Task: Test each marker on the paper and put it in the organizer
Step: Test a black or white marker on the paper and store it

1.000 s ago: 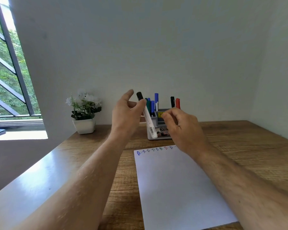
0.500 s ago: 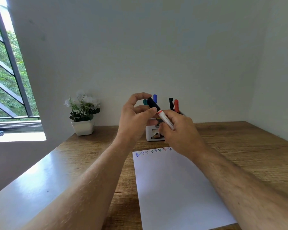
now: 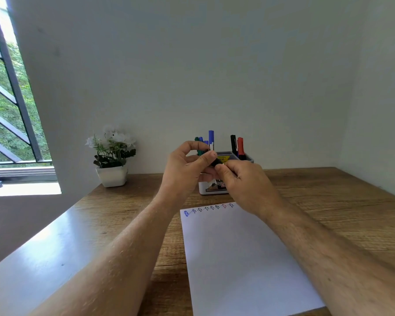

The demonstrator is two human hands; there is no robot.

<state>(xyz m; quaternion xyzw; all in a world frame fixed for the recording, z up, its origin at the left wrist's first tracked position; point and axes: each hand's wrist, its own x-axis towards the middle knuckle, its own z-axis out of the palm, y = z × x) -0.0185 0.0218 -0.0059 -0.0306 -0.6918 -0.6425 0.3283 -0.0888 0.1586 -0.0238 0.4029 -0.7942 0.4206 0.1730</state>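
The left hand (image 3: pixel 187 165) pinches the black cap and the right hand (image 3: pixel 242 181) grips the barrel of the marker (image 3: pixel 215 162), a light, rigid, probably smooth item best held mid-barrel.

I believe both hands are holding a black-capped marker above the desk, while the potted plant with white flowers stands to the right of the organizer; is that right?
Not quite. In the head view the potted plant stands to the left of the organizer, toward the window, not to its right. The rest holds: the left hand and the right hand both hold the black-capped marker above the desk.
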